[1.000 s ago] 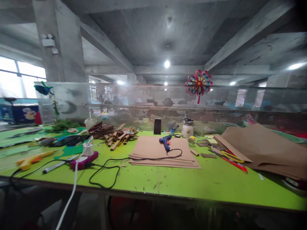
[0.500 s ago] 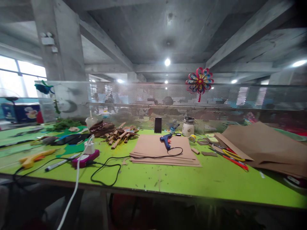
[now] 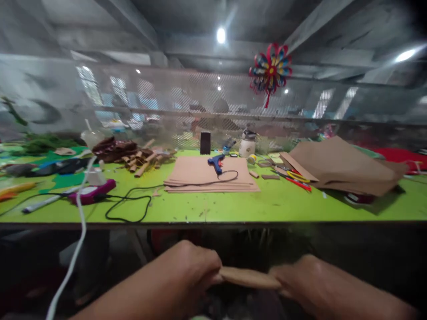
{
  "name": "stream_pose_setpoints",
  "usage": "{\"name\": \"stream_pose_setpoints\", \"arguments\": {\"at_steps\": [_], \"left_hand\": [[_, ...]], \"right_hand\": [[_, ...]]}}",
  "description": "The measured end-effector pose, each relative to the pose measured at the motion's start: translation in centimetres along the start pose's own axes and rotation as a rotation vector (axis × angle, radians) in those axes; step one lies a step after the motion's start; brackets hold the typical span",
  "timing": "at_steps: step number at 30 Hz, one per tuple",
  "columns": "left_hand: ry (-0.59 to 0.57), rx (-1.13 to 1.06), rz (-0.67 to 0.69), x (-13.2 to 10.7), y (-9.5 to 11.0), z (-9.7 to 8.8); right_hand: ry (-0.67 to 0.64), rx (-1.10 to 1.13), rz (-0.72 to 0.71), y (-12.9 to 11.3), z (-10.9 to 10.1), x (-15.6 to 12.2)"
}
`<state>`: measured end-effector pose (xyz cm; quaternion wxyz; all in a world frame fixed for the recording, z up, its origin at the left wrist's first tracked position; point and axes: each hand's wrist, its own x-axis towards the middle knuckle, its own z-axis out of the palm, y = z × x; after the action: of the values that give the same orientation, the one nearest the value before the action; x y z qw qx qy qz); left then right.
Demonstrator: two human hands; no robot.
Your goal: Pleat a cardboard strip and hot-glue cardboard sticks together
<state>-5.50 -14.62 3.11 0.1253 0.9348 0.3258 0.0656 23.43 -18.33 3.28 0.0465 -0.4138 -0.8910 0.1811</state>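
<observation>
Below the table's front edge, my left hand (image 3: pixel 196 264) and my right hand (image 3: pixel 300 280) are closed on opposite ends of a flat tan piece (image 3: pixel 248 277), which looks like folded brown paper. It stretches between them, slightly lower at the right. Blur hides the fingertips. Beyond the hands, a stack of brown paper sheets (image 3: pixel 200 171) lies on the green table (image 3: pixel 233 209). On that stack rests a blue glue gun (image 3: pixel 216 163) with its black cord trailing left.
At left are a purple power strip (image 3: pixel 91 192) with a white cable, a white-barrelled pen (image 3: pixel 43 202) and rolled brown paper tubes (image 3: pixel 145 162). Scissors (image 3: pixel 296 178) and a large brown paper sheet (image 3: pixel 343 162) lie at right. A phone (image 3: pixel 205 143) and a jar (image 3: pixel 247 144) stand behind.
Both hands have come into view from below, holding the tan piece. My view has tilted down and turned a little right; the glue gun still lies on the paper stack.
</observation>
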Motion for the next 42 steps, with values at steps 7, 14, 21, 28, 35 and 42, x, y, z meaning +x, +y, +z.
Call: {"name": "stream_pose_setpoints", "arguments": {"at_steps": [7,14,21,28,35,42], "left_hand": [[0.072,0.069,0.102,1.4,-2.8,0.5],[0.136,0.191,0.164,2.5,-3.3,2.0],[0.183,0.223,0.161,2.9,-2.0,1.3],[0.174,0.120,0.100,2.8,-2.0,1.6],[0.129,0.072,0.095,2.8,-2.7,1.2],[0.211,0.294,0.126,5.1,-1.4,0.2]], "right_hand": [[0.068,-0.085,-0.068,2.1,-0.6,2.1],[0.238,-0.405,-0.101,0.9,0.0,4.4],[0.290,-0.413,-0.151,-0.7,0.9,6.3],[0.280,-0.329,-0.195,-0.1,1.1,6.6],[0.238,-0.309,-0.185,0.6,1.3,6.2],[0.289,-0.415,-0.087,1.3,1.3,7.6]]}}
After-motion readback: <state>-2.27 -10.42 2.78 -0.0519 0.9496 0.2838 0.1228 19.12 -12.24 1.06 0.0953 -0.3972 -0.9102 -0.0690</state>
